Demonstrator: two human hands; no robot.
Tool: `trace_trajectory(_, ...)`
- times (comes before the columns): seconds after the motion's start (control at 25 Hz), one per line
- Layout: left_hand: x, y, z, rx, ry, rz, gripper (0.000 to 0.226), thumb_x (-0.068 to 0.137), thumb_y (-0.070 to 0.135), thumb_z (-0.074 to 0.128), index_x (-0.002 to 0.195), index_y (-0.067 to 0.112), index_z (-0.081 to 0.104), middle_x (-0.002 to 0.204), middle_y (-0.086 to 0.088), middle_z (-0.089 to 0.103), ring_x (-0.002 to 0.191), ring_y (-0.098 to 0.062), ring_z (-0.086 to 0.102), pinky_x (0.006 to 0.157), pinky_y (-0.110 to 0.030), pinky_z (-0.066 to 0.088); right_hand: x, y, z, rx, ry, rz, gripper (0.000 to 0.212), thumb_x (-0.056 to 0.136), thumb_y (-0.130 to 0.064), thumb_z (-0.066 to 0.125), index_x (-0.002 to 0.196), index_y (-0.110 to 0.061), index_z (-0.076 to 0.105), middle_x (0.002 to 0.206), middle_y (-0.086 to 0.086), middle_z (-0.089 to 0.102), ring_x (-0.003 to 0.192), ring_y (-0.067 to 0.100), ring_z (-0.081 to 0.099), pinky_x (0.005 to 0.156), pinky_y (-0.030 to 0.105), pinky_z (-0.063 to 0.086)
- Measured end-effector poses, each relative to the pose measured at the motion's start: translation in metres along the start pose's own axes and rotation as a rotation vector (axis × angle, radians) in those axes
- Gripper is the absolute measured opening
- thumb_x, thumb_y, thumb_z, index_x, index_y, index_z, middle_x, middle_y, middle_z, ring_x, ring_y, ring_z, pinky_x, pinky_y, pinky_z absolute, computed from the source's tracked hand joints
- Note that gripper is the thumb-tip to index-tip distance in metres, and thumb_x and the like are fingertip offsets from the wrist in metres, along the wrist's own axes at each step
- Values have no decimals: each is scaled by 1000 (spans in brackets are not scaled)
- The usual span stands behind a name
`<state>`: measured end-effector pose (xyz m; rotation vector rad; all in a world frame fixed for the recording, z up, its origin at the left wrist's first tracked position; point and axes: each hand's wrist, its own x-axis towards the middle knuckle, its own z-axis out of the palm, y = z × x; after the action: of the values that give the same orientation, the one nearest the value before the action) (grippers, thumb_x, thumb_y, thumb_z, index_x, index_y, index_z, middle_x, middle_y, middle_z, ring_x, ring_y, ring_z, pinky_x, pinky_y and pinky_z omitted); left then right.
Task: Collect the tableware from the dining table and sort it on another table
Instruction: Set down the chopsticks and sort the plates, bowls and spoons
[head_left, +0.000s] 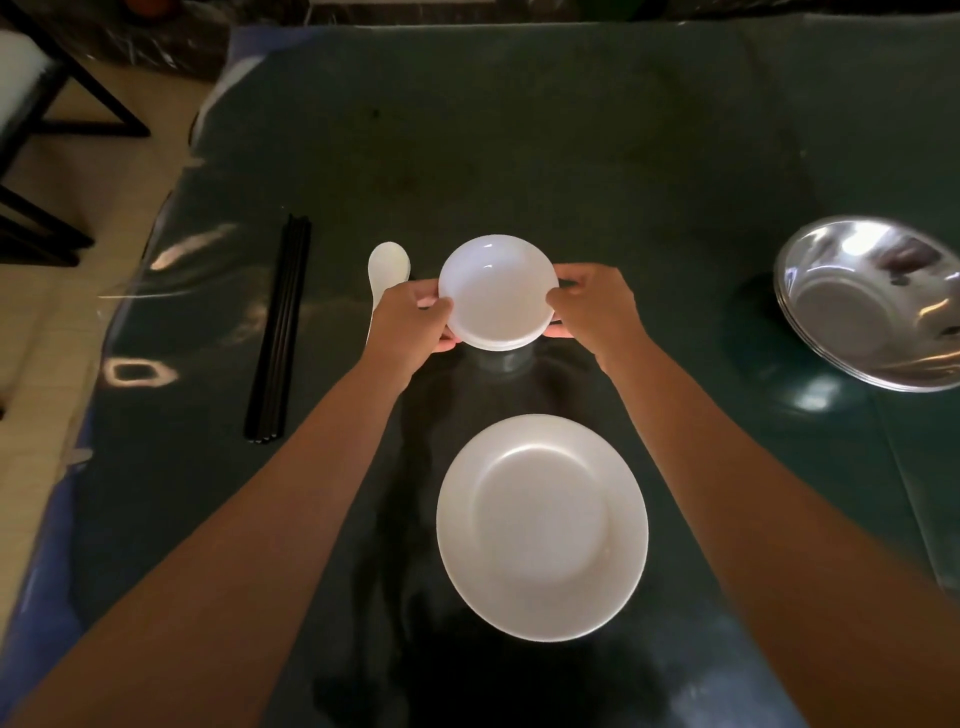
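Plate (543, 527): big white one, closest to the person, sitting empty on the dark green table (519, 156)
Bowls (497, 291): small white stack just past the plate, looks like a few nested
Left hand (415, 322): fingers curled round the stack's left rim
Right hand (592, 306): same deal on the right rim, thumb on top
Spoon (387, 267): white, just left of the bowls, handle hidden behind the left hand
Chopsticks (280, 332): black bundle further left
Steel bowls (872, 306): shiny, far right, well apart

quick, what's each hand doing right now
Left hand: closed on the left rim of the small white bowl.
Right hand: closed on the bowl's right rim.
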<state>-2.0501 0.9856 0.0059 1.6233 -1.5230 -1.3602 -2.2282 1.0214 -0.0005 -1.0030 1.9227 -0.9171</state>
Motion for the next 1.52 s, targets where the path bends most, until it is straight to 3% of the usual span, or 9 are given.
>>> trace_trajectory(0.2,-17,-4,-6,160,-24,6,38,93,23,46,131,18,48,117,2,59,82,-13,68,79,-27,54,-12,8,-12,-38,-11,-7,42,88,-21,53,130,-18,47,120,6,63,100,21,63,83,37,56)
trace_trajectory(0.36,-78,-26,-23,279,-9,239,49,84,35,57,131,31,45,126,9,50,100,-3,60,83,-20,50,-74,38,-42,-269,123,-228,43,85,-27,58,127,-25,51,123,0,58,94,9,57,79,23,50)
trace_trajectory(0.52,-153,-66,-29,486,-297,412,85,66,53,65,137,53,20,150,22,9,140,-2,14,105,-30,31,-162,89,-55,-399,-22,-268,52,81,-27,66,130,-31,50,146,2,31,123,16,42,97,36,45)
trace_trajectory(0.68,-185,-94,-16,684,-370,519,82,71,52,66,138,52,19,148,30,-19,139,2,-11,110,-31,15,-209,112,-44,-350,-129,-105,49,83,-22,65,128,-32,52,144,3,38,108,15,56,90,34,54)
trace_trajectory(0.8,-190,-104,-11,741,-403,595,75,71,50,69,136,41,34,154,19,-11,143,-12,-16,109,-43,11,-214,112,-36,-301,-44,-97,45,82,-14,66,124,-27,57,135,0,50,98,11,55,90,32,52)
trace_trajectory(0.92,-193,-111,-4,726,-316,693,61,69,26,80,124,28,53,151,0,21,142,-31,6,105,-51,29,-213,112,-34,-235,8,-75,43,80,-9,67,120,-24,61,131,-4,54,101,9,56,90,25,49)
trace_trajectory(1.2,-185,-121,6,693,-212,842,50,71,27,75,117,27,57,144,-3,34,139,-34,21,106,-47,29,-212,117,-43,-30,25,-50,42,78,-4,67,114,-25,65,119,-27,50,97,2,58,73,-5,40)
trace_trajectory(1.36,-165,-102,41,658,-218,883,48,64,20,83,109,17,68,141,-6,36,135,-39,28,103,-48,35,-190,123,-74,-8,64,-15,42,77,-4,67,108,-34,67,110,-39,48,80,-2,62,68,-4,42)
trace_trajectory(1.52,-136,-67,83,649,-246,854,47,57,12,87,102,9,71,133,-21,51,127,-50,36,91,-59,46,-144,127,-110,-54,93,14,41,79,-8,64,110,-34,65,108,-23,56,86,6,63,84,17,49)
